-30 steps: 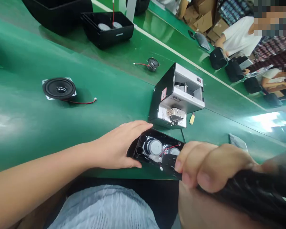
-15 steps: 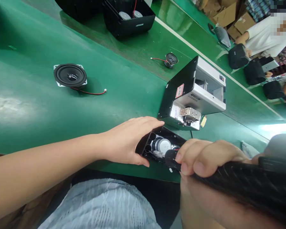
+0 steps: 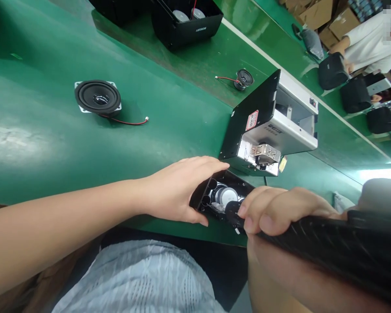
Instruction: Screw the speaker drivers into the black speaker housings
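Note:
My left hand is wrapped round the end of a black speaker box, thumb on the near side and fingers on the far side. The box's open side faces up, showing a round speaker with a silvery back inside. In my right hand is a black electric screwdriver, its thick body running off to the lower right. The screwdriver's dark front end reaches over the box opening; its tip is hidden.
Just beyond the box stands a silver and black screw feeder. A loose speaker with a red lead lies to the left, a smaller speaker farther back. Another black speaker box sits at the back. A co-worker's hand touches a black box.
The whole view has shifted slightly, so the bench items appear a little to the right and higher. Both hands keep their hold on the speaker box and the electric screwdriver.

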Action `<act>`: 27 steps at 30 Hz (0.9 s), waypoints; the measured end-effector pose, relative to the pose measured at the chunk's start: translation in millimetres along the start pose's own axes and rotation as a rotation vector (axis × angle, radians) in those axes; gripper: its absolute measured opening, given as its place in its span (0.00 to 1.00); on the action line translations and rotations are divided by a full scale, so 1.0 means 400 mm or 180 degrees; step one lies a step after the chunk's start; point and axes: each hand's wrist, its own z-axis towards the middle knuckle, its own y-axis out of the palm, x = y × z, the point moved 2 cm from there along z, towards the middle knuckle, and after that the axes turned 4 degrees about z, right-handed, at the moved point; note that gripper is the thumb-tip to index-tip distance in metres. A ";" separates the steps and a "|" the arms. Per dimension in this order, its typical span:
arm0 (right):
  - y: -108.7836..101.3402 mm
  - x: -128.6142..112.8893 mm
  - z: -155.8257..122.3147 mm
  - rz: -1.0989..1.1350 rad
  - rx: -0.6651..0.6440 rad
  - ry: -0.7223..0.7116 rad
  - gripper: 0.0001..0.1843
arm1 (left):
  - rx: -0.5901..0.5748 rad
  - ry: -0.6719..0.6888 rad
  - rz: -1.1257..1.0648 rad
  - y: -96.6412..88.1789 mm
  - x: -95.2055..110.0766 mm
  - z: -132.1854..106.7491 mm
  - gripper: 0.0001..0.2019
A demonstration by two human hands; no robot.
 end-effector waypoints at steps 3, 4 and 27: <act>0.024 0.005 -0.014 -0.0009 0.0089 -0.0135 0.15 | 0.0037 -0.0033 0.0010 0.000 0.004 0.001 0.60; 0.027 0.003 -0.014 -0.0082 -0.0013 -0.0101 0.15 | 0.0037 -0.0061 0.0019 0.000 0.005 0.002 0.60; 0.084 0.097 -0.006 0.0329 0.0204 -0.1964 0.17 | 0.0071 0.0023 0.0117 0.008 -0.010 -0.008 0.57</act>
